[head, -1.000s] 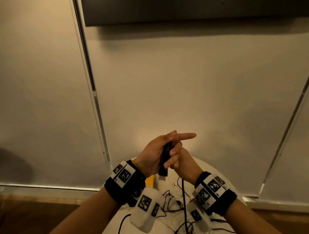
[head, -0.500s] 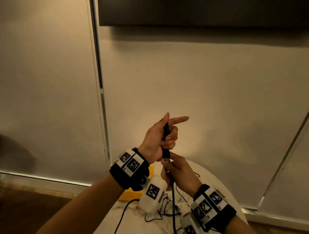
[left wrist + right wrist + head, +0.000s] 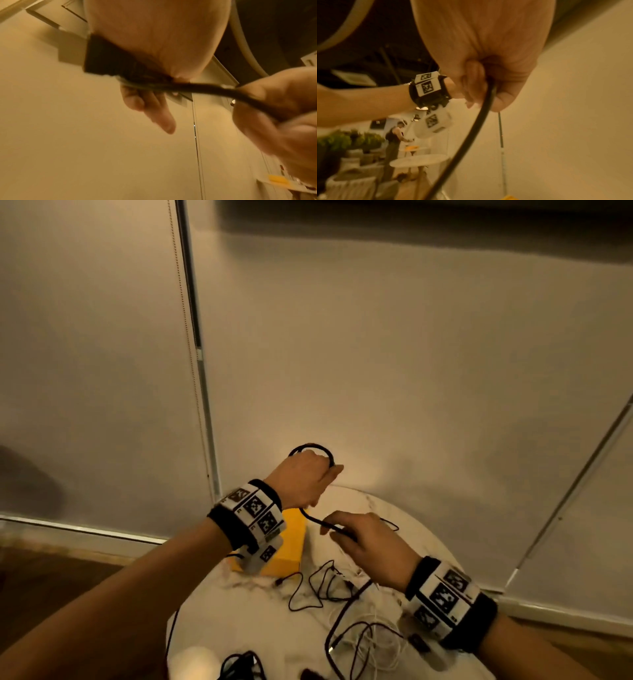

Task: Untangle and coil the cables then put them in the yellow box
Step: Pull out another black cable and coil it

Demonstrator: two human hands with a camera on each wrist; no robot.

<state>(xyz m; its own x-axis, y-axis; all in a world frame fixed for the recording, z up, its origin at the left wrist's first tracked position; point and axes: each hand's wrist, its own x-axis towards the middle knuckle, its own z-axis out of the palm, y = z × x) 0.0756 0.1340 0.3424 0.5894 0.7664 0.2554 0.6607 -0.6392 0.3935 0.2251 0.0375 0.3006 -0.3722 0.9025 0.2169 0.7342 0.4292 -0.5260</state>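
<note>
The black cable (image 3: 310, 517) is up in the air between your hands, above the white table (image 3: 404, 529). Your left hand (image 3: 303, 479) grips its plug end, and a loop (image 3: 313, 447) stands over the knuckles. Your right hand (image 3: 368, 541) pinches the cable lower down. The yellow box (image 3: 291, 546) sits on the table, under your left wrist. More tangled cables (image 3: 342, 607) lie near it.
</note>
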